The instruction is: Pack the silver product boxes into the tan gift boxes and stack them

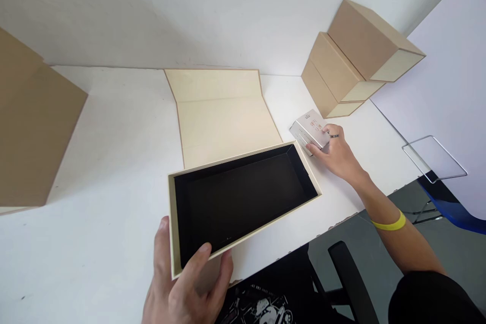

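In the head view, a long cream box with a black inside (246, 202) lies open on the white table, nothing in it. Its cream lid flap (224, 121) is folded back flat toward the wall. My left hand (186, 278) grips the box's near left corner, thumb and fingers on either side of the rim. At the box's far right corner, my right hand (337, 154) has its fingers closed around a small white carton (310, 129) with printed text. The carton rests on or just above the table; I cannot tell which.
Several tan boxes (353, 61) are stacked against the wall at the back right. A larger tan box (34, 131) stands at the left edge. A wire frame (435, 159) juts out by the right panel. A black chair armrest (353, 278) is below the table's front edge.
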`<state>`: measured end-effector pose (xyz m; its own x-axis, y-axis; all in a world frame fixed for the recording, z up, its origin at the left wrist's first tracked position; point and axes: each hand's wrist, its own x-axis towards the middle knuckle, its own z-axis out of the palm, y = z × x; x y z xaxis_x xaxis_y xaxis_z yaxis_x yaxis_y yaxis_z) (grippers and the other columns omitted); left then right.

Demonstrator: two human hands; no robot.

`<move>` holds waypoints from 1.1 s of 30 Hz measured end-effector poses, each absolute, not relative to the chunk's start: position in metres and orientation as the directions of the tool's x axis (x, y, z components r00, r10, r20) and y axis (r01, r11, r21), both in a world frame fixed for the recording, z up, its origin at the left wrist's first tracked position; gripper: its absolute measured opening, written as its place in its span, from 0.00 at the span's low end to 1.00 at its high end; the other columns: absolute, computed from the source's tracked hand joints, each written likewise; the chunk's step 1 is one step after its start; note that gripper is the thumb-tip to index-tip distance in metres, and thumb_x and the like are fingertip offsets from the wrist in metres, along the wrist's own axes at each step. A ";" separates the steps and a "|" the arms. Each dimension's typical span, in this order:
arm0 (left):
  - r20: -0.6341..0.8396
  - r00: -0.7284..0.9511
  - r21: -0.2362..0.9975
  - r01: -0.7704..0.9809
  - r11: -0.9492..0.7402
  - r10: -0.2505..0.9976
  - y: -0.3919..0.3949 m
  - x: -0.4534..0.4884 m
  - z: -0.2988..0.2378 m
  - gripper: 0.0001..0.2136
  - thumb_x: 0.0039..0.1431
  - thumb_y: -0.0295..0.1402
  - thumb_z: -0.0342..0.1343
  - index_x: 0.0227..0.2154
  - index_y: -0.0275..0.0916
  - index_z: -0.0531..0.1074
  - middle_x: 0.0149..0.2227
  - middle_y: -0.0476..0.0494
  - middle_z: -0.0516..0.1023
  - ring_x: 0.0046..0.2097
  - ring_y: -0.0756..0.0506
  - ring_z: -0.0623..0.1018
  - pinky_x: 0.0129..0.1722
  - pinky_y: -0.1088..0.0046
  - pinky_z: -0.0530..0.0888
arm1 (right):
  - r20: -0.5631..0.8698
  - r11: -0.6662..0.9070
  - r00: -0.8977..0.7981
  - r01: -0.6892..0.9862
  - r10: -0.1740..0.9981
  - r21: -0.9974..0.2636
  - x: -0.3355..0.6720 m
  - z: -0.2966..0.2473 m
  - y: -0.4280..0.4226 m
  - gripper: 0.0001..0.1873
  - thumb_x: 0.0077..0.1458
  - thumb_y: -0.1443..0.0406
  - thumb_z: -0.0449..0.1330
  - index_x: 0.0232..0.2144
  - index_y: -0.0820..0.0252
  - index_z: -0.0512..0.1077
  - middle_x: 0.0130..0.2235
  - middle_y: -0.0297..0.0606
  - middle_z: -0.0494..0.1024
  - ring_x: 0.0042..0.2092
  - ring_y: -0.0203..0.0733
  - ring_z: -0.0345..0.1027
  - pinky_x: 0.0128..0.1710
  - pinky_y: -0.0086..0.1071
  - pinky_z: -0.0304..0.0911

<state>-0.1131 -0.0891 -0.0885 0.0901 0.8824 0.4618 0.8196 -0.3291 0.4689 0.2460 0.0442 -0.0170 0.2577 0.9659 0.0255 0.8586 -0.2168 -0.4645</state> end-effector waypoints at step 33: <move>0.540 0.147 0.353 0.854 -0.382 0.829 -0.088 -0.102 -0.076 0.13 0.60 0.26 0.68 0.44 0.41 0.71 0.78 0.36 0.46 0.66 0.23 0.72 0.34 0.61 0.87 | 0.065 -0.167 0.209 0.903 0.976 -0.396 0.250 0.028 0.139 0.53 0.40 0.48 0.73 0.62 0.61 0.58 0.60 0.58 0.69 0.54 0.63 0.72 0.49 0.54 0.71</move>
<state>-0.1024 -0.0878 -0.0755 0.1475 0.8287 0.5400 0.8541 -0.3820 0.3530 0.2496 0.1391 0.0281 0.2088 0.9758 0.0645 0.9029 -0.1670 -0.3961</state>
